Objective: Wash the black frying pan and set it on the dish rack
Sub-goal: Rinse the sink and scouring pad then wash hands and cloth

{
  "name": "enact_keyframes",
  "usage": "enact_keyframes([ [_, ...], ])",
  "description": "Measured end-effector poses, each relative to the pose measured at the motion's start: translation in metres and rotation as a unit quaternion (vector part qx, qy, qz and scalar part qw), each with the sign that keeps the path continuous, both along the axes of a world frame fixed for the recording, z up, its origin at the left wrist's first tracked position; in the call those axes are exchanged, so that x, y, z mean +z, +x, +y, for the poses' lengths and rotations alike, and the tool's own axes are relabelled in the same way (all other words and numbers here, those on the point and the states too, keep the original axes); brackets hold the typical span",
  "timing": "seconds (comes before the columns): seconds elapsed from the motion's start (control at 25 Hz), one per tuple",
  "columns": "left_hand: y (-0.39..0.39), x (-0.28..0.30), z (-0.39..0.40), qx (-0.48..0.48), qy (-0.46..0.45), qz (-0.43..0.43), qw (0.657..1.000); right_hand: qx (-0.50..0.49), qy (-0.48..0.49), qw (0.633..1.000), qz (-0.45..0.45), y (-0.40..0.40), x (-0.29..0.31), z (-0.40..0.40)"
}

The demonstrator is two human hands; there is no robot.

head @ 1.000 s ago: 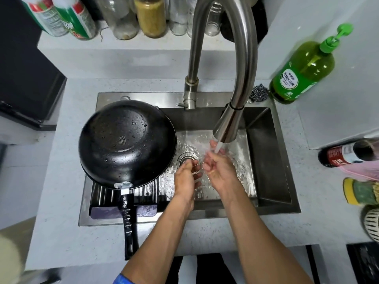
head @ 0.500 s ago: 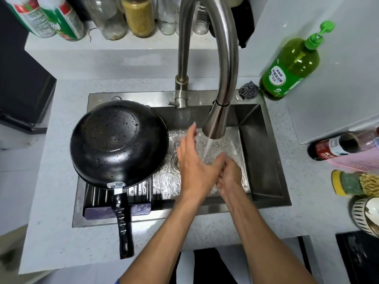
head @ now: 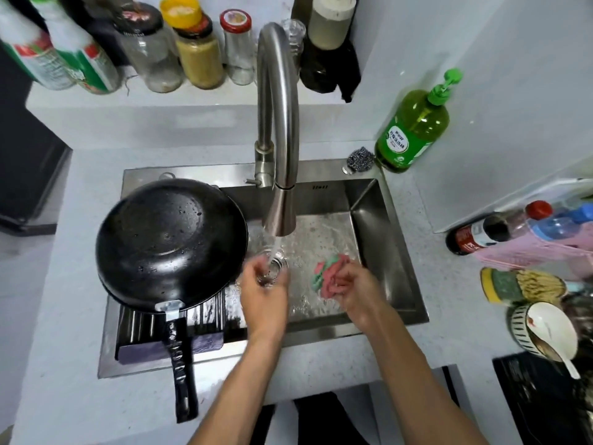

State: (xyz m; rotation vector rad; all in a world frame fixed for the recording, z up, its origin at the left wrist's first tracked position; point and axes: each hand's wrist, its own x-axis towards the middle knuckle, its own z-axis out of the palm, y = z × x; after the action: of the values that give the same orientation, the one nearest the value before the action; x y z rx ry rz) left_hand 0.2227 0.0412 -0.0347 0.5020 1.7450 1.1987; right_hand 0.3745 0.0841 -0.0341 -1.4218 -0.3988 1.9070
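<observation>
The black frying pan [head: 170, 242] lies upside down on the dark ribbed dish rack [head: 141, 329] over the left part of the sink, wet with drops, its handle [head: 181, 370] pointing toward me. Water runs from the steel faucet [head: 278, 200] onto my left hand [head: 264, 284], which is cupped under the stream and holds nothing. To its right, my right hand [head: 356, 289] grips a crumpled pink and green cloth [head: 330, 273] above the sink floor.
The steel sink [head: 385, 239] has wet walls. A green soap bottle [head: 414, 126] and a steel scourer [head: 361, 159] stand at its back right. Jars and bottles line the back ledge. On the right counter are bottles, sponges [head: 519, 285] and a bowl with a spoon [head: 545, 332].
My hands were rubbing together under the stream. They have come apart: the left stays under the water and the right now holds the pink and green cloth.
</observation>
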Motion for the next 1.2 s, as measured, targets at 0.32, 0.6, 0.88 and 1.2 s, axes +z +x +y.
enact_keyframes([
  [0.32, 0.075, 0.017, 0.035, -0.155, 0.000, -0.240, 0.958, 0.022, 0.120, 0.992, -0.044, 0.054, 0.019, 0.027],
  [0.6, 0.123, -0.002, 0.110, 0.027, 0.000, -0.272, 0.962, 0.030, 0.082, 0.982, -0.169, 0.110, 0.002, 0.089],
  [0.88, 0.143, -0.012, 0.155, -0.038, 0.004, -0.357, 0.933, -0.016, 0.044, 0.996, 0.077, 0.145, -0.006, 0.142],
  [1.2, 0.156, -0.027, 0.160, -0.131, 0.027, -0.225, 0.965, 0.026, 0.104, 0.974, -0.201, 0.185, -0.007, 0.160],
])
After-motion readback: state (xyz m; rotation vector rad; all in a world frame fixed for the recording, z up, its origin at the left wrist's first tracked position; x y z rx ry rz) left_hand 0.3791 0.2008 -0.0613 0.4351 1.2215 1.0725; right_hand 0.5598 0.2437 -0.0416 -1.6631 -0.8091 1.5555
